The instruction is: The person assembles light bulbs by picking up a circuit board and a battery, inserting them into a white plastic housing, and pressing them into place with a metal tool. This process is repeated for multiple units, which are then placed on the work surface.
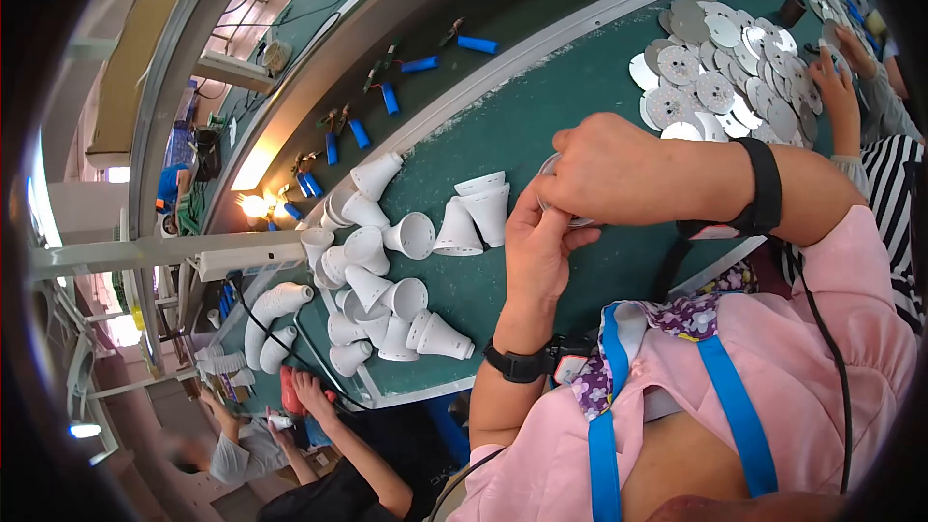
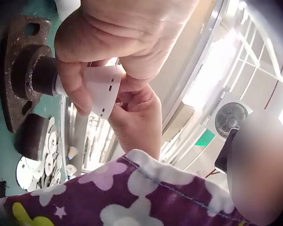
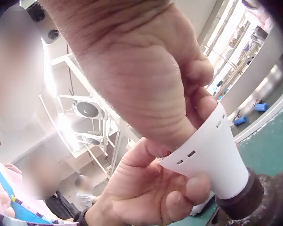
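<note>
Cones [image 1: 387,261], white, heaped left of dark metal fixture [image 3: 240,197] | left hand [image 1: 536,242] fingers curled round white lamp housing [image 3: 212,160] | housing's narrow end seated on fixture | right hand [image 1: 619,169] pinching its wide rim | LED discs [image 1: 725,68] piled right of fixture

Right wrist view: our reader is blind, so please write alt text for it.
The right hand, above, and the left hand, below, hold a slotted white cone, its narrow end seated in a dark round fixture on a green table.

Matt white plastic housing [image 3: 212,160]; rough rusty metal fixture [image 2: 23,70]; shiny discs [image 1: 725,68].
</note>
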`<control>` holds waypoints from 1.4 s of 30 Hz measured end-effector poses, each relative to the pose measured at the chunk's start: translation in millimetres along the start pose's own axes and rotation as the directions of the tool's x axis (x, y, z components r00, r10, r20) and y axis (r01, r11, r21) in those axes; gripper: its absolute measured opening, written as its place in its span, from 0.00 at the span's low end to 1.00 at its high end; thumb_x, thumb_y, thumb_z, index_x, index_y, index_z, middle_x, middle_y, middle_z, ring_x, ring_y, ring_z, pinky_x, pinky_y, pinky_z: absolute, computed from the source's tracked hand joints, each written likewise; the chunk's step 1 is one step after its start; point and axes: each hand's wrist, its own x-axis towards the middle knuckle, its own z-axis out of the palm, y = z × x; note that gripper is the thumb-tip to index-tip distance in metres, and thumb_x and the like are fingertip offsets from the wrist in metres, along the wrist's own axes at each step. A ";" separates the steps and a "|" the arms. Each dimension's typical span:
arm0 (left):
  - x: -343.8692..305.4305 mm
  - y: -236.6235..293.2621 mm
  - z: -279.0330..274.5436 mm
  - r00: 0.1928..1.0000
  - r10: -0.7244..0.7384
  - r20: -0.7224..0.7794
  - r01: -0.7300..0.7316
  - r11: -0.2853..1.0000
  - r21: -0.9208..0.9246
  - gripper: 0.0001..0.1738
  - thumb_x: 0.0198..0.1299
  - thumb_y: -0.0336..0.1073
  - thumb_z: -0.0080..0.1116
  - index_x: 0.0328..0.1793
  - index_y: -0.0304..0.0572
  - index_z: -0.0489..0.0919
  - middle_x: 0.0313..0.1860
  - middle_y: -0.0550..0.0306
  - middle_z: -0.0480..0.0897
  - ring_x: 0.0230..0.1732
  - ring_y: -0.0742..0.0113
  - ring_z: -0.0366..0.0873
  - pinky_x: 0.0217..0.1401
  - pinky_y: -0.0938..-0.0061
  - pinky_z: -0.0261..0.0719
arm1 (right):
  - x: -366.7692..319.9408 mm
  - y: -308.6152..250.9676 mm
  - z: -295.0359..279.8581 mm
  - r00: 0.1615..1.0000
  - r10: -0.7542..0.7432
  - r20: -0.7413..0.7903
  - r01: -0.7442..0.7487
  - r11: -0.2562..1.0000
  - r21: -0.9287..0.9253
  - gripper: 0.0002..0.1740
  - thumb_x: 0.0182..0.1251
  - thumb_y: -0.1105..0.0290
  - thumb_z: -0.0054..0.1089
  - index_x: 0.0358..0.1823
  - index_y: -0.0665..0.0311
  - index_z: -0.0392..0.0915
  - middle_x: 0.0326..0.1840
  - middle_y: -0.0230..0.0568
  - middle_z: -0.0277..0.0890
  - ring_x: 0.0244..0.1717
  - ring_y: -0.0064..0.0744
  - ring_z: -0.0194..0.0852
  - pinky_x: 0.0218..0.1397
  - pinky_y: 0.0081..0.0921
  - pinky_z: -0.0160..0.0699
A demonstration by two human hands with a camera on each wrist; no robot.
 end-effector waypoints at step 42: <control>1.6 -4.9 -6.0 0.990 0.029 0.138 0.003 0.975 -0.224 0.25 0.62 0.42 0.37 0.61 0.35 0.63 0.48 0.50 0.76 0.44 0.62 0.78 0.43 0.71 0.81 | -29.5 -16.9 -39.5 0.900 0.212 -0.380 -0.139 0.967 0.213 0.27 0.39 0.69 0.64 0.48 0.53 0.73 0.29 0.39 0.63 0.30 0.38 0.66 0.26 0.29 0.68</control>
